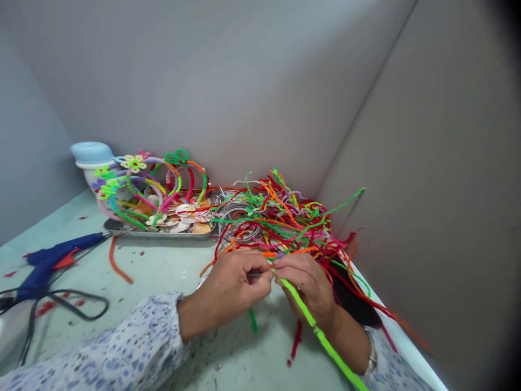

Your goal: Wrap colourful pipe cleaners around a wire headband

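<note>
My left hand and my right hand meet at their fingertips, both closed in a pinch. A lime green pipe cleaner strip runs from between them down across my right wrist to the lower edge. Partway along it shows a small greyish gap. Inside my left fingers a thin grey strip is partly visible; whether it joins the green one is hidden. Just behind the fingertips lies a heap of coloured pipe cleaners. Coils of silvery wire rest at its left.
A metal tray holds shells and several pipe-cleaner-wrapped headbands. A white container with a blue top stands behind it. At left lies a blue glue gun with a looping cord. Grey panels rise behind and at right.
</note>
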Demonstrator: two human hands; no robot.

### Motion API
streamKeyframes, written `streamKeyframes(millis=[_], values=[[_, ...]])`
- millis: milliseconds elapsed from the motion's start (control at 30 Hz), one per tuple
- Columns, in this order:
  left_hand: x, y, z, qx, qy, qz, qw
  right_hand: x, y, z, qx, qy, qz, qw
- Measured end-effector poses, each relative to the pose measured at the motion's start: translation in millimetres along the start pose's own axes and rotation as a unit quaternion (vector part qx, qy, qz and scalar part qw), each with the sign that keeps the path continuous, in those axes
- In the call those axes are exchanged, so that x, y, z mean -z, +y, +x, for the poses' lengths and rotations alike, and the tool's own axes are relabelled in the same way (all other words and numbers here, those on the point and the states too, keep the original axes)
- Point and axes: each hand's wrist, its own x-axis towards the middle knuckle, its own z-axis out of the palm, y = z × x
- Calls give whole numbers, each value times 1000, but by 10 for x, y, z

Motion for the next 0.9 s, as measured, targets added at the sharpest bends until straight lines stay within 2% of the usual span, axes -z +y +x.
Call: streamKeyframes(millis=[133,267,400,567,900], values=[[3,2,1,-36,7,44,998,-24,-33,9,-45,2,34,998],[7,-20,12,-69,14,75,995,-44,-85,35,-140,-7,105,984],[18,-30,16,-86,17,96,992,-45,-117,78,-237,-30,170,956],[34,-46,19,-104,17,113,988,-2,-140,176,-349,-96,193,912],[12,-91,16,-112,-6,114,987,48,-43,217,-439,-140,321,827]])
